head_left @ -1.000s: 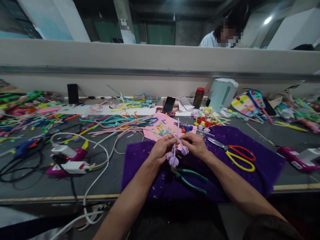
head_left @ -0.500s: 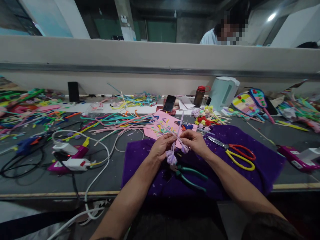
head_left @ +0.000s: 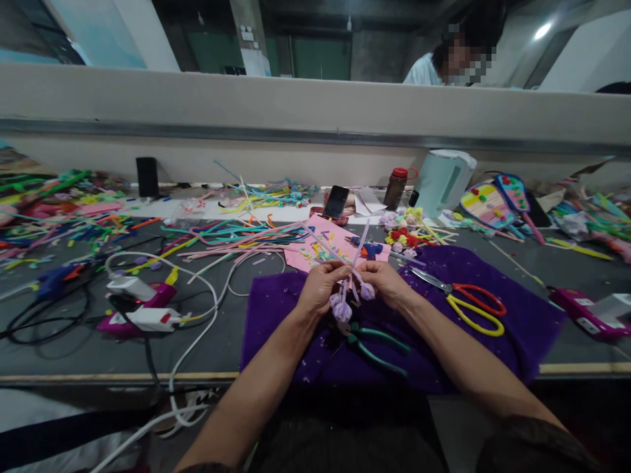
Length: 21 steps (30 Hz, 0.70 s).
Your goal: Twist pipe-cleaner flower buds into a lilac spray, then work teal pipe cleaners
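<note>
Left hand (head_left: pixel 323 286) and right hand (head_left: pixel 382 282), fingertips almost together, each pinch the thin stems of lilac fuzzy-wire flowers (head_left: pixel 342 310). The flowers lie between them, neither hand clearly nearer; stems cross at the fingertips and slant away from the wearer, blossoms hanging below. Beyond stands a pale partition (head_left: pixel 197 98); before it, a cluttered dark tabletop (head_left: pixel 217 351), then purple cloth (head_left: pixel 522 328), red-and-yellow-handled scissors (head_left: pixel 447 288), green-handled pliers (head_left: pixel 382 337).

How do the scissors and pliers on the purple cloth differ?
The scissors have one red and one yellow handle; the pliers have two green ones. The scissors' handles are closed loops, the pliers' are open-ended bars. The scissors lie farther right than the pliers. Both rest on the purple cloth.
</note>
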Available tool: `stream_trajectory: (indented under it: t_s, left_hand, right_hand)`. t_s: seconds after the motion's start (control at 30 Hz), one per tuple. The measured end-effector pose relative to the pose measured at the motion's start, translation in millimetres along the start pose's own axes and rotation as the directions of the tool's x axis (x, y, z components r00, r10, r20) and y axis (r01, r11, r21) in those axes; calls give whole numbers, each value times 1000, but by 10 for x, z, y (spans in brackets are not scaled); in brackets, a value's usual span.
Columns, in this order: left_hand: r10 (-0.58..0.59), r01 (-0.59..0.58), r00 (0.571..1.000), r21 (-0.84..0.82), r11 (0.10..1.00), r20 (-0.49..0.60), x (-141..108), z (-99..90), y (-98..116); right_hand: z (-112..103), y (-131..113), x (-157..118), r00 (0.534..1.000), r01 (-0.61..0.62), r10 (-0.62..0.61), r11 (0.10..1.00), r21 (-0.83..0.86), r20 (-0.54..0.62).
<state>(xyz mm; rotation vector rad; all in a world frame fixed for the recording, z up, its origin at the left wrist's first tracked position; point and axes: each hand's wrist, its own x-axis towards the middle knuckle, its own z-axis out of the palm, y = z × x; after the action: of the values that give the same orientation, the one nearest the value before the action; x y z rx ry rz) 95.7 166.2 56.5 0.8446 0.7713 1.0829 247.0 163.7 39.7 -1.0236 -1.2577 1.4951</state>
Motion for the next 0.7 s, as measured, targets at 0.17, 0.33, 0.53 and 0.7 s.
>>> stream_trajectory:
  t_s: [0.17,0.33,0.53,0.7]
  left_hand:
    - [-10,10,998,9,1000,57,-12,6,-9]
    - [-42,41,998,10,999,47,-2,-10,-4]
    - [-46,46,999,2,999,9,28,-28,-7]
    - [-30,30,1000,-21,999,3,51,-44,-31]
  right_hand:
    - [-19,35,7,995,-62,61,998,10,83]
    - [-69,-127,-51,996,17,-1,983,-185,89]
    - [1,-301,-183,879,421,-475,739,-527,37]
    - [74,-292,-235,656,658,-655,253,-710,375]
